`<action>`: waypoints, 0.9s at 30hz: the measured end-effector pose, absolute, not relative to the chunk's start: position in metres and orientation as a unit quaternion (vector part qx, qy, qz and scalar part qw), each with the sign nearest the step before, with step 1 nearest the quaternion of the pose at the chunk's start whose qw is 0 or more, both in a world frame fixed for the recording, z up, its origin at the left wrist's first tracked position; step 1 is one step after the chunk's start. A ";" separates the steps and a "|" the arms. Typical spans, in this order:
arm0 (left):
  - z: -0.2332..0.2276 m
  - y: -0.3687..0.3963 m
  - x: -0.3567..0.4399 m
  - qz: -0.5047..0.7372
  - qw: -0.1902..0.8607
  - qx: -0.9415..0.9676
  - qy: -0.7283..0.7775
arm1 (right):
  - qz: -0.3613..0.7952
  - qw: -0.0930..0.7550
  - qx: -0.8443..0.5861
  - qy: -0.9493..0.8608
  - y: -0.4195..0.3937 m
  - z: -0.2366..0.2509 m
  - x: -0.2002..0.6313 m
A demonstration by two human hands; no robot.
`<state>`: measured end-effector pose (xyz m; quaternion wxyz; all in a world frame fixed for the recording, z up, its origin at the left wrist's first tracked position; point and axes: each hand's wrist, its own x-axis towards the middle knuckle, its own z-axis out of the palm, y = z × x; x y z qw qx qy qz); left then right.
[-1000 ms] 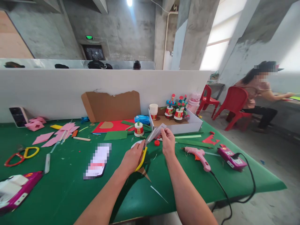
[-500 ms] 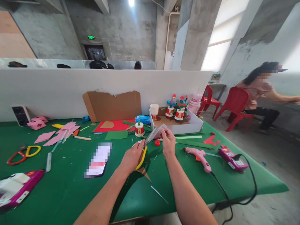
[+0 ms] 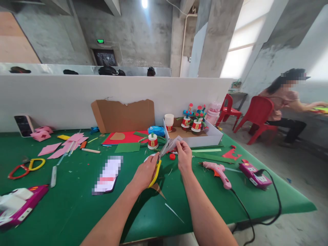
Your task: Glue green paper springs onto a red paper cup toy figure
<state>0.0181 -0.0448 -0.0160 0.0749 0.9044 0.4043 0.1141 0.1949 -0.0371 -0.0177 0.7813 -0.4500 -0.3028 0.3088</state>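
My left hand (image 3: 145,171) is closed around the yellow-handled scissors (image 3: 156,173), whose blades point up and to the right. In my right hand (image 3: 184,154) a thin, pale, see-through piece (image 3: 175,141) is pinched between thumb and fingers. The scissor blades lie against or around this piece; I cannot tell exactly which. Under the hands, a red bottle cap (image 3: 172,156) and a brown paper scrap (image 3: 159,190) rest on the green table. Just beyond stands a red and white paper cup figure (image 3: 153,141) with striped spring arms.
Finished-looking cup figures (image 3: 196,124) stand in a white box (image 3: 205,140). On the right lie a pink glue gun (image 3: 217,172) and a purple power strip (image 3: 255,175) with a cable. A phone (image 3: 107,176), pink paper (image 3: 60,150) and red-yellow scissors (image 3: 25,170) are on the left. A person (image 3: 282,97) sits far right.
My hands, the scissors and the pale piece stay in nearly the same place. At the far right, the seated person's arm has shifted, and a yellow-green item now shows by that hand.
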 end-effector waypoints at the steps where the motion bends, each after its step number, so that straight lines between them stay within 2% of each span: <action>1: -0.016 -0.045 0.018 0.114 0.073 0.905 0.403 | 0.312 0.778 -0.450 -0.308 -0.037 -0.018 0.194; 27: -0.021 -0.040 0.018 0.124 0.045 0.903 0.408 | 0.315 0.763 -0.449 -0.342 -0.036 -0.025 0.189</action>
